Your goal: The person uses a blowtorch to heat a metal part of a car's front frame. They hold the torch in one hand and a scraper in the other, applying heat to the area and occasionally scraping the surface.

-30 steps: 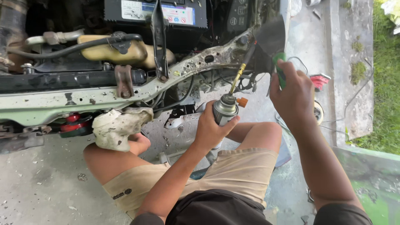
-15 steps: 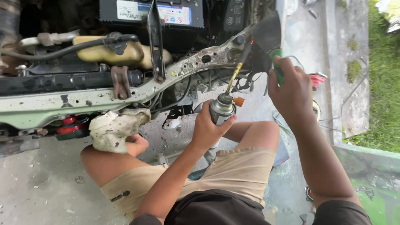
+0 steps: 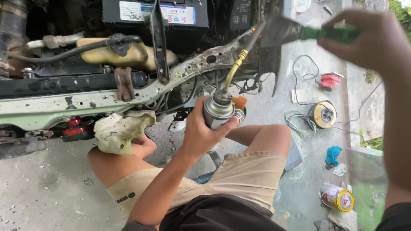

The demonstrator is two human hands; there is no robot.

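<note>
My left hand (image 3: 201,130) grips a grey gas torch canister (image 3: 217,112) with an orange knob and a curved brass nozzle (image 3: 233,70) that points up at the bent metal frame (image 3: 192,66) of an open engine bay. My right hand (image 3: 368,40) is raised at the upper right and holds the green handle of a metal scraper (image 3: 280,30), whose dark blade sits against the frame's right end near the nozzle tip. I sit on the concrete floor with bent knees in beige shorts.
A dirty rag (image 3: 117,130) lies over my left knee. A black battery (image 3: 156,17) and a yellowed fluid tank (image 3: 113,53) sit in the engine bay. On the floor to the right are a cord reel (image 3: 323,114), a red tool (image 3: 330,80), a blue cloth (image 3: 333,155) and a tin can (image 3: 337,197).
My right hand has risen with the scraper and now looks much closer to the camera. The torch in my left hand stays aimed at the same spot on the frame.
</note>
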